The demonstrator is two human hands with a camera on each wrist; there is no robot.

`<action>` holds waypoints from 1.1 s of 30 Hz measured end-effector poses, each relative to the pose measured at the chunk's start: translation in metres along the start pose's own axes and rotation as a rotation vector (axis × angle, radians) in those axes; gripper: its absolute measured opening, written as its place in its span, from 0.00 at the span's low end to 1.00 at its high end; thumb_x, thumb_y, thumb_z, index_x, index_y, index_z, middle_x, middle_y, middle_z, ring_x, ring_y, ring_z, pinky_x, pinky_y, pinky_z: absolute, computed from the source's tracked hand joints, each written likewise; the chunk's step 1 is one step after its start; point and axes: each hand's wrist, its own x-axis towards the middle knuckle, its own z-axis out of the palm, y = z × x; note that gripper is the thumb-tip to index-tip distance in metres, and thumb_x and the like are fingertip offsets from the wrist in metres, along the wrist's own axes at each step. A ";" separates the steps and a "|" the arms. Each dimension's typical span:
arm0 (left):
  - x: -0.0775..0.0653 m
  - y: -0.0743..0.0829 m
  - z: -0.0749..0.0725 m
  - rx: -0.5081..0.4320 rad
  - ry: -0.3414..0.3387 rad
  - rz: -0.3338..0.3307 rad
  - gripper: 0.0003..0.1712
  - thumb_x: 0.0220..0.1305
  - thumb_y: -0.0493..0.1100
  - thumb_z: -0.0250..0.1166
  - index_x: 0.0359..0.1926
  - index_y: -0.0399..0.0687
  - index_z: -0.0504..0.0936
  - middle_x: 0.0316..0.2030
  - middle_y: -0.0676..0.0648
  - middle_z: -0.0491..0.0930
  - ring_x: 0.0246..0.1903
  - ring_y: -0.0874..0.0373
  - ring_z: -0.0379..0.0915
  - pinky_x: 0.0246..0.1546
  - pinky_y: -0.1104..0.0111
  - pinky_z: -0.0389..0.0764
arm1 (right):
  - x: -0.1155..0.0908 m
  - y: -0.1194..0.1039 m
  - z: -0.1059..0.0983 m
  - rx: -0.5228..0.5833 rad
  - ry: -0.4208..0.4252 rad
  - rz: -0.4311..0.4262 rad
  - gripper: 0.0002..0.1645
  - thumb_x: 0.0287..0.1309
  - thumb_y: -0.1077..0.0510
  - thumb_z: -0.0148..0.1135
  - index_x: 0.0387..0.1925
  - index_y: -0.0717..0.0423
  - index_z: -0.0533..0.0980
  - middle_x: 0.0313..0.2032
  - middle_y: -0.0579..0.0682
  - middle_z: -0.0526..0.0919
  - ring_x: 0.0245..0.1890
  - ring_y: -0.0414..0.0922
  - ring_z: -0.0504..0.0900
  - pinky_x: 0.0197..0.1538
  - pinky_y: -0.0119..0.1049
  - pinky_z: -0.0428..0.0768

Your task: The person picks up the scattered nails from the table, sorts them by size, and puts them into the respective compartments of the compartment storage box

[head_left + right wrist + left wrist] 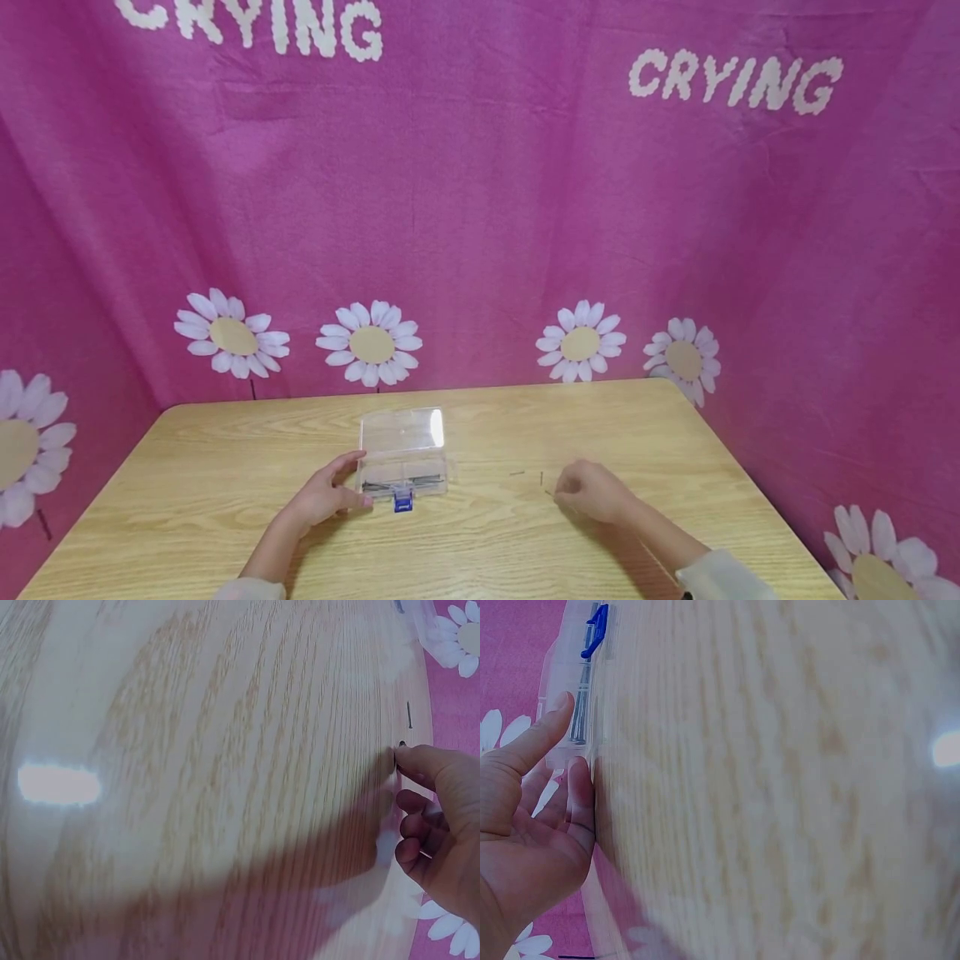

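Observation:
A clear plastic box (403, 469) stands on the table with its lid (402, 430) tipped back and a blue latch (403, 502) at the front. Dark nails (426, 480) lie in its compartments. My left hand (324, 497) holds the box's left end, thumb at the front corner and forefinger by the lid hinge. Low over the table to the right, my right hand (596, 492) pinches a small nail (548, 492) at its fingertips, mostly hidden by them. Two loose nails lie just left of it, one sideways (517, 473) and one pointing away (542, 478).
The wooden table (480, 550) has a glossy top with rounded far corners. Behind it and at both sides hangs a magenta curtain (480, 208) with white daisies and lettering, close along the table's far edge.

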 end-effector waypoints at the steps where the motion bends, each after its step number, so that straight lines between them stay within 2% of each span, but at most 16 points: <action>1: 0.000 0.000 0.000 0.001 0.000 0.001 0.47 0.47 0.33 0.70 0.68 0.40 0.59 0.67 0.26 0.53 0.23 0.58 0.67 0.26 0.69 0.70 | 0.000 0.000 0.000 -0.006 0.002 -0.006 0.04 0.50 0.57 0.65 0.23 0.49 0.78 0.25 0.40 0.77 0.30 0.37 0.72 0.35 0.32 0.73; 7: -0.001 0.001 0.000 0.002 -0.001 0.000 0.47 0.47 0.33 0.70 0.68 0.40 0.58 0.67 0.26 0.52 0.24 0.57 0.69 0.27 0.68 0.70 | 0.003 -0.002 0.003 -0.028 0.001 -0.003 0.04 0.49 0.59 0.63 0.23 0.49 0.78 0.26 0.40 0.77 0.31 0.38 0.73 0.37 0.34 0.74; 16: 0.001 -0.002 -0.001 0.008 0.001 0.010 0.47 0.46 0.33 0.71 0.67 0.40 0.59 0.67 0.26 0.52 0.27 0.57 0.70 0.27 0.68 0.71 | 0.006 -0.005 0.005 -0.018 0.004 -0.017 0.04 0.51 0.59 0.62 0.23 0.51 0.77 0.25 0.41 0.76 0.29 0.37 0.72 0.35 0.32 0.74; 20: 0.002 -0.002 -0.001 0.011 0.005 0.011 0.47 0.46 0.34 0.71 0.67 0.41 0.60 0.67 0.26 0.52 0.29 0.57 0.70 0.27 0.68 0.71 | 0.009 -0.011 0.004 0.000 -0.001 -0.041 0.05 0.52 0.59 0.62 0.22 0.51 0.77 0.24 0.41 0.76 0.28 0.36 0.72 0.35 0.31 0.74; 25: 0.001 -0.002 -0.001 0.000 -0.001 0.012 0.47 0.47 0.34 0.71 0.68 0.40 0.59 0.67 0.26 0.52 0.25 0.57 0.71 0.27 0.68 0.71 | 0.016 -0.022 0.004 0.035 -0.015 -0.049 0.05 0.52 0.61 0.61 0.22 0.53 0.77 0.24 0.42 0.76 0.27 0.36 0.72 0.33 0.30 0.73; 33: 0.000 -0.002 0.000 -0.012 0.000 0.018 0.47 0.47 0.32 0.70 0.68 0.40 0.58 0.66 0.26 0.53 0.27 0.57 0.73 0.27 0.69 0.71 | 0.028 -0.038 0.010 0.053 0.024 -0.106 0.04 0.48 0.63 0.60 0.22 0.57 0.79 0.20 0.42 0.75 0.24 0.34 0.69 0.30 0.28 0.71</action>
